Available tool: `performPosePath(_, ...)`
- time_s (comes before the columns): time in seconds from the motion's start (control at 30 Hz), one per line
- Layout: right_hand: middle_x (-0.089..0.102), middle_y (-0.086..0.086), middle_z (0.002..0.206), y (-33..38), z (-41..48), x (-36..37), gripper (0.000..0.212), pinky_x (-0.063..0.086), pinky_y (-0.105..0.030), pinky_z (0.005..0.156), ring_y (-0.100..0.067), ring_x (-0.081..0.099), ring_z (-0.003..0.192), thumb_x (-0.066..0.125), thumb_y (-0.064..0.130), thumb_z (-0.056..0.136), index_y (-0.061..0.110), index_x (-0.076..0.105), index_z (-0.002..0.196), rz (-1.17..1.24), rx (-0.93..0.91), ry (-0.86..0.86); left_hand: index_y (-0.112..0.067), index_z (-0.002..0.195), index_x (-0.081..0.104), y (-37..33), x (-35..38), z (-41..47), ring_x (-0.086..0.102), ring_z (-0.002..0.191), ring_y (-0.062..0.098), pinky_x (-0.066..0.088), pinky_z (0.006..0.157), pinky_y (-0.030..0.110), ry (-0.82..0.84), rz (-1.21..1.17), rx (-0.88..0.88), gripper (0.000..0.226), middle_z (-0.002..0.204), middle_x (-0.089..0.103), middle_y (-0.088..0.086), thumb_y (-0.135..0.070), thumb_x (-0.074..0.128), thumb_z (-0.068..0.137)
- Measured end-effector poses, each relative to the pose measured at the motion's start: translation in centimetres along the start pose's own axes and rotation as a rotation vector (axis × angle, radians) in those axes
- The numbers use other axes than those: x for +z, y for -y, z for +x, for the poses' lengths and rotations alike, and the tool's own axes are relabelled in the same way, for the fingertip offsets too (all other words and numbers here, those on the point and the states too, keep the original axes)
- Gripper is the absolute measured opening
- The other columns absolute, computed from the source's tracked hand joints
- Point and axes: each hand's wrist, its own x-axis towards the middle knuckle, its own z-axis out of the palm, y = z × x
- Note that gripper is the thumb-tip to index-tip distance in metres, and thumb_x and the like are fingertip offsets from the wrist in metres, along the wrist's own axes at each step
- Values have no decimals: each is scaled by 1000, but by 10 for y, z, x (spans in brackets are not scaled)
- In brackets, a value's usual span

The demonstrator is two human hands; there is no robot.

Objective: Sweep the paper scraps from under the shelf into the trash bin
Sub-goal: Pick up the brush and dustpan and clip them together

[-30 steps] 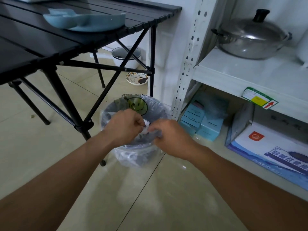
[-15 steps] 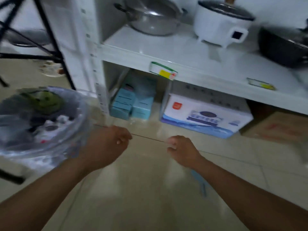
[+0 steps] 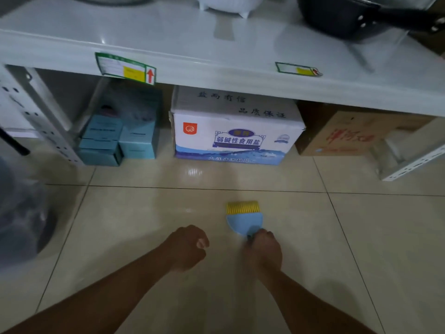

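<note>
A small blue hand brush (image 3: 243, 219) with yellow bristles lies on the tiled floor, bristles pointing toward the shelf. My right hand (image 3: 263, 249) is closed around its handle. My left hand (image 3: 189, 245) is a fist beside it, holding nothing that I can see. The trash bin (image 3: 21, 213), lined with a clear bag, stands blurred at the left edge. The white shelf (image 3: 216, 66) runs across the top of the view. No paper scraps show on the floor in front of it.
Under the shelf stand teal boxes (image 3: 120, 136), a white and blue salt carton (image 3: 231, 131) and a brown carton (image 3: 346, 136). A dark pan (image 3: 349, 15) and a white cooker (image 3: 226, 3) sit on the shelf. Perforated shelf posts (image 3: 409, 162) flank both sides.
The view swung right from the bin to the shelf front. Both hands left the bin and dropped to the floor; the right hand took hold of the brush.
</note>
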Motion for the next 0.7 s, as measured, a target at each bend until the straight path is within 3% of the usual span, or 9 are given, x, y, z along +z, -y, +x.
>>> performPosePath(0.13,69,-4,100,-2,6,-2,20,51,-29,74,-23,68,93,57,29,87,15,64,99,-15,-28,22,-26,93,71,-1,10,10,62,95,7,43,69,9,-9,-151,-100,13,101,63,-8,-27,67,80)
performPosePath(0.23,73,-3,94,1,9,-9,23,56,-31,72,-25,71,89,60,33,80,16,65,94,57,0,50,-15,93,75,-10,16,16,66,86,13,50,72,21,-5,-359,-185,20,94,71,1,-28,68,79)
performPosePath(0.3,71,1,80,9,8,-15,26,56,-28,63,-22,72,79,64,44,74,18,65,80,129,-17,70,-3,95,73,-19,17,18,65,77,18,50,68,26,-2,-573,-255,28,86,70,8,-28,71,81)
performPosePath(0.37,62,7,62,22,1,-24,36,45,-23,49,-17,68,64,68,54,66,19,59,64,187,-59,74,0,98,71,-26,16,20,66,75,22,55,66,29,1,-796,-319,38,90,72,13,-34,73,80)
performPosePath(0.43,58,7,55,39,-11,-36,40,36,-24,45,-14,62,56,67,57,63,19,56,58,223,-123,57,-3,100,71,-32,14,22,70,78,25,59,74,36,-34,-990,-308,44,93,74,15,-41,73,79)
performPosePath(0.57,60,9,62,69,-38,-67,26,31,-16,44,-2,53,53,68,47,71,25,56,68,294,-305,71,-2,109,68,-43,-3,19,73,77,25,59,68,34,-243,-1227,-210,28,91,77,15,-24,60,92)
performPosePath(0.7,59,9,90,89,-55,-88,22,49,-23,65,-7,60,75,67,39,76,24,61,92,388,-642,-111,0,112,63,-49,-44,1,71,69,25,57,73,39,-368,-1350,-156,25,84,75,17,-13,56,92)
